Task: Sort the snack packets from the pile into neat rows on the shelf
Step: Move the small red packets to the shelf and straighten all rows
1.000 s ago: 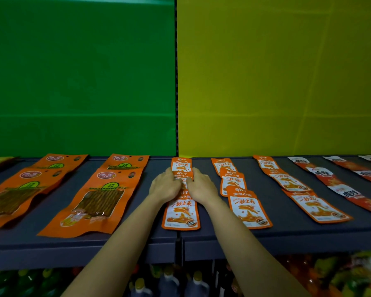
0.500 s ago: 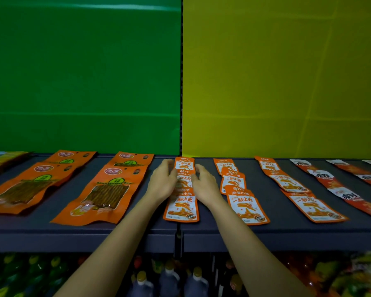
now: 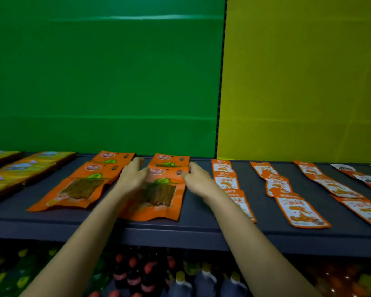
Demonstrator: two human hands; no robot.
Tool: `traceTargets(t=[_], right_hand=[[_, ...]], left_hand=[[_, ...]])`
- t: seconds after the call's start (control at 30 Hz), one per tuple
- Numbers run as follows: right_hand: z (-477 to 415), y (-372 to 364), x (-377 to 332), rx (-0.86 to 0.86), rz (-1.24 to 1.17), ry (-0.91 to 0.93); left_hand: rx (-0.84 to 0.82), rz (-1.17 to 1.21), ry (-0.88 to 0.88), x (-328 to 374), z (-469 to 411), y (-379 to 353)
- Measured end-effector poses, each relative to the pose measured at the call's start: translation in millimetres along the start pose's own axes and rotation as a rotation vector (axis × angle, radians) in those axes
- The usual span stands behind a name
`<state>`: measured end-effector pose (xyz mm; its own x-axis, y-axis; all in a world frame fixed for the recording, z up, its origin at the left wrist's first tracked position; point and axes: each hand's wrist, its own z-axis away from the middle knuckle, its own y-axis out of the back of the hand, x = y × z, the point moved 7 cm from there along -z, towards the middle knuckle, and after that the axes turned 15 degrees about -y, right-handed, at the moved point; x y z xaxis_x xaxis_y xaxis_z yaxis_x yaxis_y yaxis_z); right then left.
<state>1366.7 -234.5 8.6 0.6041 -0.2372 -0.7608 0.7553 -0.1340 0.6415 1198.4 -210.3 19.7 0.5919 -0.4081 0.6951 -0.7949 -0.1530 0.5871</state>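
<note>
Orange packet (image 3: 163, 196) sits between your left hand (image 3: 133, 179) and right hand (image 3: 198, 181), fingers (image 3: 137, 165) loosely straight at its edges; nudge it square.

Motion blur smears the fingers of the left hand (image 3: 133, 175) and the right hand (image 3: 198, 179), so whether they grip the large orange packet (image 3: 161, 196) between them cannot be told. The left forearm covers that packet's left edge, and the right forearm hides part of a row of small packets (image 3: 225, 181). All print is unreadable. Yellow packets (image 3: 13, 174) run off the left edge. Bottles (image 3: 180, 279) under the shelf (image 3: 195, 213) are dark and blurred.
</note>
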Motion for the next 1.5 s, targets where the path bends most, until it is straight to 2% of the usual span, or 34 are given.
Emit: traceTargets(t=[0.1,0.2,0.3,0.6,0.8,0.9,1.0,1.1,1.17,1.27,1.4,1.5], right_hand=[[-4,-25,8,0.039,0.105,-0.087],[6,-28,12,0.153,0.221,-0.131],[12,-28,11,0.200,0.271,-0.116],[16,-22,5,0.202,0.300,-0.124],[12,-20,8,0.195,0.275,-0.121],[8,-21,8,0.210,0.206,-0.095],[10,-16,0,0.255,0.099,-0.038],[20,-16,-25,0.286,0.002,0.040],[28,-25,-51,0.271,-0.030,0.097],[34,-62,-92,0.143,-0.033,0.138],[37,-124,-120,-0.056,0.013,0.070],[34,-156,-123,-0.053,0.007,-0.005]], left_hand=[[-0.150,0.063,0.098,-28,6,-5],[-0.240,0.042,0.075,-36,3,-11],[-0.280,0.026,0.038,-37,1,-16],[-0.321,-0.047,-0.051,-36,1,-16],[-0.323,-0.089,-0.067,-34,3,-15],[-0.298,0.030,-0.048,-31,6,-13],[-0.193,0.279,-0.008,-26,6,3],[-0.057,0.292,-0.049,-30,-3,41],[0.002,0.219,-0.059,-45,-11,72],[0.074,0.067,-0.017,-85,-19,118],[-0.035,-0.036,0.071,-135,-14,141],[-0.105,-0.062,0.094,-160,-9,141]])
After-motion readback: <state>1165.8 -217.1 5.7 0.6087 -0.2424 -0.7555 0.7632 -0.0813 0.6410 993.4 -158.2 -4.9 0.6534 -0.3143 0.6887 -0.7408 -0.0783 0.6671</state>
